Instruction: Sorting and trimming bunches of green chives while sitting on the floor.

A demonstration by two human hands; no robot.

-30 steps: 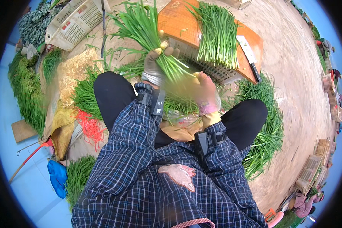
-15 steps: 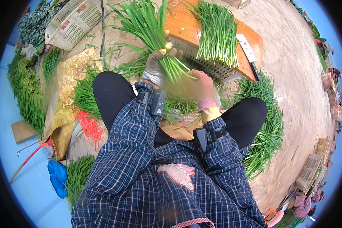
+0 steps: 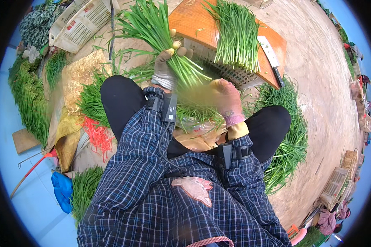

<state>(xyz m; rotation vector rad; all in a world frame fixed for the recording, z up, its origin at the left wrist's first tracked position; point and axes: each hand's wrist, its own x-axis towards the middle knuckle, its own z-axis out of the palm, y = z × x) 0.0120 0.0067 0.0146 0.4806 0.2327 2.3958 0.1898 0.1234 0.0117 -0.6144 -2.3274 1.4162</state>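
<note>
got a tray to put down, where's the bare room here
Widest: the tan floor right of the green heap and knife. Smaller: the left end of the orange board, beside the lying bundle, bar some scraps. Crowded: below the held bunch, over loose greens.

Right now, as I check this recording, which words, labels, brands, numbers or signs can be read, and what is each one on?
None can be read clearly.
Red label on the pale crate: too small and blurred to read.
Pale print and a small white square on the black device strapped at the plaid left sleeve: too small to read.
</note>
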